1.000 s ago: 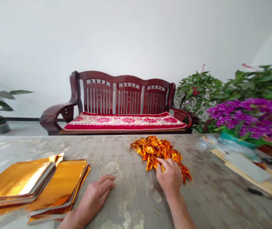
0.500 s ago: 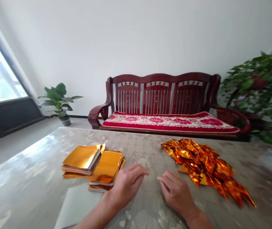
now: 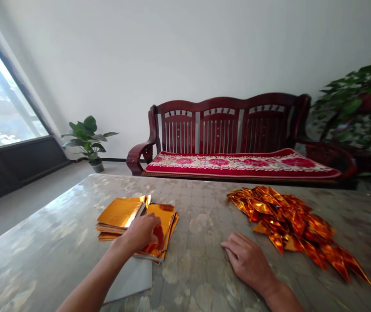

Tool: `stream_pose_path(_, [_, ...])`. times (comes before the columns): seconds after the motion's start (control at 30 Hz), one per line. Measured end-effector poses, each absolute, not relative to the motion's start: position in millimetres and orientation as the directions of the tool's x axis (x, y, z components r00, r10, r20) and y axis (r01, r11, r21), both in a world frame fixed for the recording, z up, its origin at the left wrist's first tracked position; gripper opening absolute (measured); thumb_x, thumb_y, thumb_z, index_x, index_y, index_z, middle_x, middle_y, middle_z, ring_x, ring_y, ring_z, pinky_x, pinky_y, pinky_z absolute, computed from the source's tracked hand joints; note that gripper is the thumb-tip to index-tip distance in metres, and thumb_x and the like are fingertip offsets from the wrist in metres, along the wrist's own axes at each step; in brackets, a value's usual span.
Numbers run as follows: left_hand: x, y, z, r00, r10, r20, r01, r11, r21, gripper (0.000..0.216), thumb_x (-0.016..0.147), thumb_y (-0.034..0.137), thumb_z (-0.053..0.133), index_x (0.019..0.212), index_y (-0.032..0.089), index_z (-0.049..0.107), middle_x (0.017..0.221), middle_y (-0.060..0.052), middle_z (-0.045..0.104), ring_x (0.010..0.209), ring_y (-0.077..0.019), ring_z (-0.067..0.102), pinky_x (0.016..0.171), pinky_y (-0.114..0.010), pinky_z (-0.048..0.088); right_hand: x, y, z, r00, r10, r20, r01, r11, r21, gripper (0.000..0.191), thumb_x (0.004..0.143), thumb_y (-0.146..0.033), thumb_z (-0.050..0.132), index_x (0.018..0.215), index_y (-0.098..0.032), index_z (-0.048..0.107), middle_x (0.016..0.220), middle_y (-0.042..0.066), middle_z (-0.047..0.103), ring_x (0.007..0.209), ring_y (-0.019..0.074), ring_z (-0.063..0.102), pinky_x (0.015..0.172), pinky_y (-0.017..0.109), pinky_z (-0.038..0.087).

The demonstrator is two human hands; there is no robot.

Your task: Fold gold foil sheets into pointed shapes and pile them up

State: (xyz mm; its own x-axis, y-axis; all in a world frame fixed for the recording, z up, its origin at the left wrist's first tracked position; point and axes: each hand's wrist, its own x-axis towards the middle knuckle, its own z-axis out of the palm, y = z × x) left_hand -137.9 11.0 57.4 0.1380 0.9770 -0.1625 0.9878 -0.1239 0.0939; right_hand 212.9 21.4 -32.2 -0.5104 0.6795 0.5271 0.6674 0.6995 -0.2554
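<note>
My left hand (image 3: 143, 234) lies over the right-hand stack of gold foil paper (image 3: 164, 212), its fingertips and thumb apart on the top sheet. A second stack of gold foil paper (image 3: 120, 211) sits just to its left, partly behind the hand. Beneath my left wrist and the stack's near edge is a pale flat sheet (image 3: 133, 277). On the tabletop, my right hand (image 3: 245, 262) rests with its fingers curled together and nothing visible in them. Beyond it to the right is a loose pile of folded orange-gold foil pieces (image 3: 286, 216), not touched by the hand.
The table (image 3: 192, 277) has a patterned, glossy cover. Behind it stands a dark red wooden bench (image 3: 219, 125) with a red floral seat mat (image 3: 237, 164). A potted plant (image 3: 89, 136) is on the floor at left; leafy plants (image 3: 361, 108) stand at right.
My left hand has moved left, from above the middle of the table onto the right-hand paper stack. My right hand stays nearly in place. The view has shifted slightly left.
</note>
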Motion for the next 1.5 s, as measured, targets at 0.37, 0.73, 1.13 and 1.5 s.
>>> stream_pose_path(0.37, [-135,1,51,0.157,0.981,-0.118,0.985,-0.146,0.093,0.022,0.081,0.012,0.055,0.088,0.021,0.074,0.096,-0.007,0.073,0.09,-0.0224,0.069,0.074,-0.028,0.045,212,20,-33,-0.534,0.674,0.511,0.684,0.699,-0.207,0.024,0.089,-0.007,0.049,0.088,-0.022,0.067,0.08,0.003,0.059,0.081,0.0185,0.056,0.074,0.03,0.042])
stream_pose_path(0.73, [-132,-5,46,0.188,0.979,-0.078,0.981,-0.184,0.054,0.024,0.093,0.018,0.045,0.095,0.016,0.069,0.098,-0.013,0.067,0.096,-0.0274,0.065,0.082,-0.035,0.047,211,18,-32,-0.545,0.688,0.48,0.701,0.688,-0.19,0.024,0.091,-0.006,0.047,0.09,-0.022,0.066,0.083,0.003,0.058,0.083,0.0192,0.056,0.075,0.031,0.042])
stream_pose_path(1.13, [-154,-30,29,0.248,0.959,-0.136,0.926,-0.193,0.325,0.085,0.063,0.042,0.083,0.141,0.029,0.051,0.152,-0.011,0.043,0.137,-0.0354,0.038,0.115,-0.046,0.03,210,18,-31,-0.522,0.717,0.461,0.716,0.663,-0.22,0.022,0.09,-0.007,0.05,0.091,-0.023,0.066,0.084,0.002,0.059,0.084,0.0187,0.058,0.075,0.03,0.042])
stream_pose_path(1.5, [-193,-15,15,0.307,0.951,-0.039,0.752,-0.218,0.622,0.063,0.068,0.051,0.081,0.123,0.025,0.066,0.139,-0.01,0.057,0.129,-0.0333,0.05,0.112,-0.042,0.036,211,18,-27,-0.502,0.728,0.466,0.717,0.652,-0.245,0.023,0.09,-0.01,0.049,0.089,-0.024,0.068,0.083,0.002,0.061,0.081,0.0172,0.06,0.073,0.028,0.044])
